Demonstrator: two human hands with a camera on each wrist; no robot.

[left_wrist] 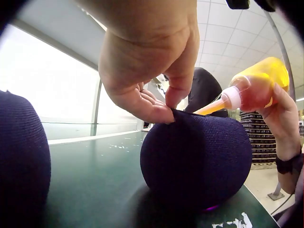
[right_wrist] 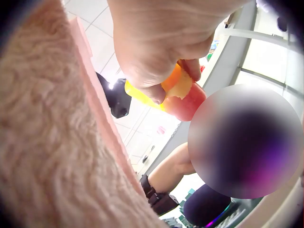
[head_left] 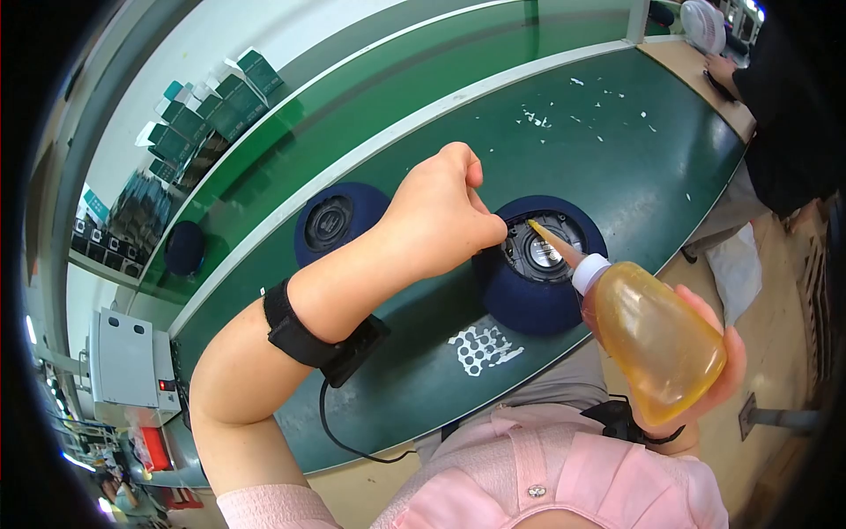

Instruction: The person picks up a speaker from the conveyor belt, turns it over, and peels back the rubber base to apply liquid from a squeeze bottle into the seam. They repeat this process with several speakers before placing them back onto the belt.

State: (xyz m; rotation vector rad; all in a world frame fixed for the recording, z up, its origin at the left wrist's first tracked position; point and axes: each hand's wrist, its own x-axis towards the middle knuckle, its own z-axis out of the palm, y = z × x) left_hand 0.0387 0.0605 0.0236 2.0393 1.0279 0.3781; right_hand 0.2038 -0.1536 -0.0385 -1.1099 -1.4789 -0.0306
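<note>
The right hand [head_left: 729, 370] grips one squeeze bottle [head_left: 656, 339], its long axis slanted, its single nozzle [head_left: 558, 244] pointing down toward the left hand [head_left: 445, 212] at the front speaker's [head_left: 536, 304] open, upward face. The left hand pinches that speaker's fabric rim. Two speakers sit on the counter [head_left: 405, 401], the second speaker [head_left: 330, 222] left of the left hand.

Over there on the surface [head_left: 414, 339], one speaker [head_left: 533, 304] sits near the person's edge, a second speaker [head_left: 319, 251] off to its left. A sticker sheet [head_left: 483, 350] lies before the first, scraps [head_left: 535, 118] beyond it. Boxes [head_left: 216, 110] stand behind the partition [head_left: 370, 97], over to the left.
</note>
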